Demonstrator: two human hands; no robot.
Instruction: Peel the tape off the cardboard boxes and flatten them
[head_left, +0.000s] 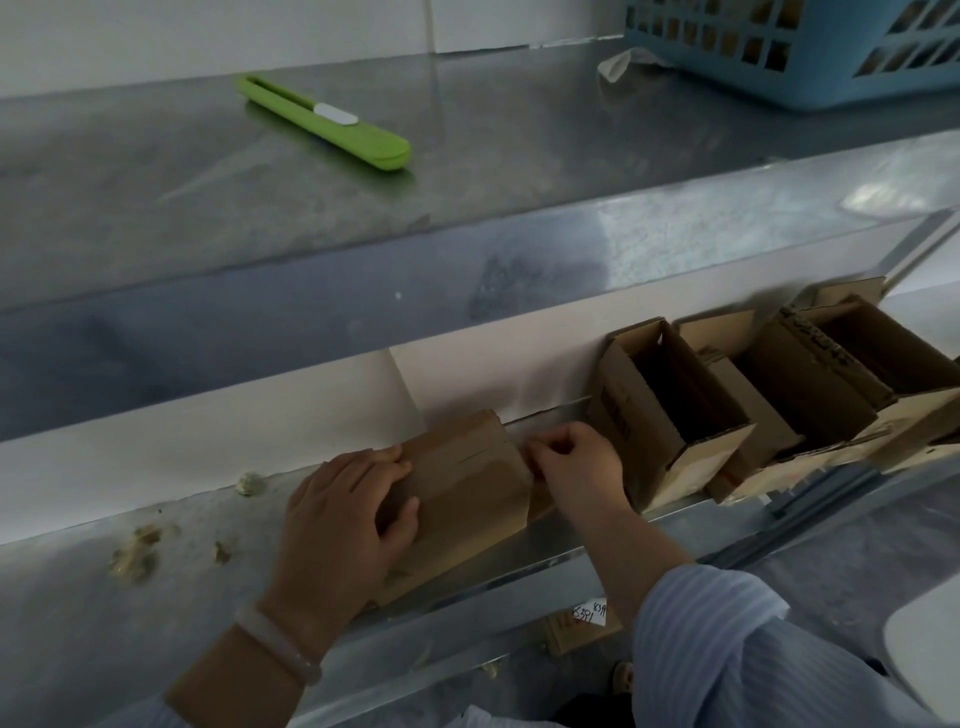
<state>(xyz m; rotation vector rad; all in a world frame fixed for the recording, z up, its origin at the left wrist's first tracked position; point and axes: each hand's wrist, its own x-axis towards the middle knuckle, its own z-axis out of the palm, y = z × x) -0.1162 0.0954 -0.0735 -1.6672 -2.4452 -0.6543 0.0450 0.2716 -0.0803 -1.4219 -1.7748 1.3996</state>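
Note:
A small closed cardboard box (462, 483) lies on the lower metal shelf (156, 582), with glossy tape across its top. My left hand (343, 514) grips the box's left end, thumb on its top face. My right hand (576, 467) pinches at the box's right edge, fingers curled where the tape ends; whether it holds tape I cannot tell. To the right stand several opened cardboard boxes (670, 410) with their flaps up.
A green utility knife (324, 122) lies on the upper metal shelf (519, 171). A blue plastic basket (800, 47) sits at its far right, a crumpled tape scrap (618, 63) beside it. Cardboard and tape crumbs (135, 556) litter the lower shelf. A labelled box (582, 623) lies below.

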